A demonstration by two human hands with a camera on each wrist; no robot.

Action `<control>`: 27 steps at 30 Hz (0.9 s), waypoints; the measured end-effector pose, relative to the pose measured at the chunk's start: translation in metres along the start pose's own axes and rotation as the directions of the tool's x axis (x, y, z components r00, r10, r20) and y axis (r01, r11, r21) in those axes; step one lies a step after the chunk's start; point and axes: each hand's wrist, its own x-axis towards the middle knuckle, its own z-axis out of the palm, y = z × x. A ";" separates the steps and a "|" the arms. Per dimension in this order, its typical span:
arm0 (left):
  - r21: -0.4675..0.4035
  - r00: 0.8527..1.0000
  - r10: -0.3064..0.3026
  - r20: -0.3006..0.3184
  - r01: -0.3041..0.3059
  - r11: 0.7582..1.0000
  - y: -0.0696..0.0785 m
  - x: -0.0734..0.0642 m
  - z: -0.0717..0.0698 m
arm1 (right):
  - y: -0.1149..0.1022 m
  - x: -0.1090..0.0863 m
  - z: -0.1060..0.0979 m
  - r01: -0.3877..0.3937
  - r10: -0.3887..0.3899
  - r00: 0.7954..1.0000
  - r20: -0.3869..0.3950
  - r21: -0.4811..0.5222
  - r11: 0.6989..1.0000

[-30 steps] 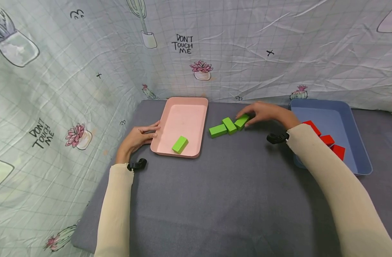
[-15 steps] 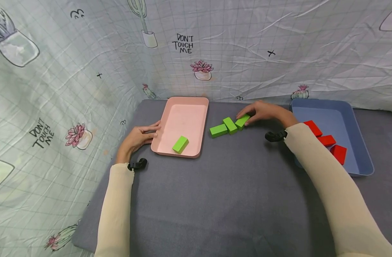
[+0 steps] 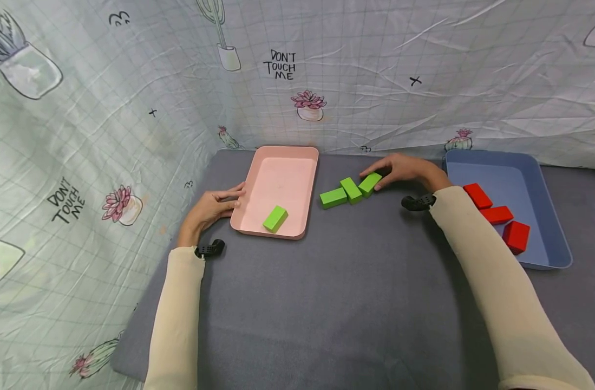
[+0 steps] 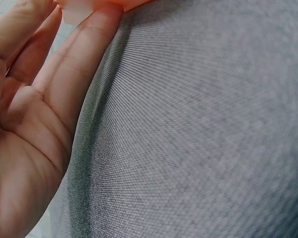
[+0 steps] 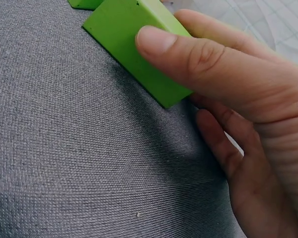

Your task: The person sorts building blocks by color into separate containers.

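Observation:
In the head view, my right hand [image 3: 405, 168] pinches a green block [image 3: 370, 184] at the right end of a short row. The right wrist view shows the thumb [image 5: 156, 42] pressed on one face of this block and a finger behind it. Beside it on the cloth lie a second green block [image 3: 351, 190] and a third green block [image 3: 333, 198], close end to end. My left hand [image 3: 210, 208] touches the left rim of a pink tray [image 3: 278, 168] with nearly straight fingers. One more green block [image 3: 275, 219] lies in that tray, near its front edge.
A blue tray [image 3: 553, 238] stands at the right, partly covered by my right forearm. Inside are a red block [image 3: 478, 195] and other red blocks. Grey cloth [image 3: 346, 303] covers the table. A patterned curtain [image 3: 365, 54] hangs along the back and left.
The right forearm has shifted slightly left, uncovering more of the red blocks in the blue tray. The right hand keeps its pinch on the green block; the left hand stays at the pink tray.

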 end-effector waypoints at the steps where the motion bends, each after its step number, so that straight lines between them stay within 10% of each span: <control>1: -0.001 1.000 0.000 0.000 0.000 1.000 0.000 0.000 0.000 | 0.000 -0.001 0.000 -0.010 0.010 1.000 -0.005 0.005 1.000; 27: 0.008 1.000 0.003 0.001 -0.003 1.000 0.002 0.000 0.001 | -0.002 -0.009 0.008 -0.072 0.061 0.981 -0.186 -0.053 0.996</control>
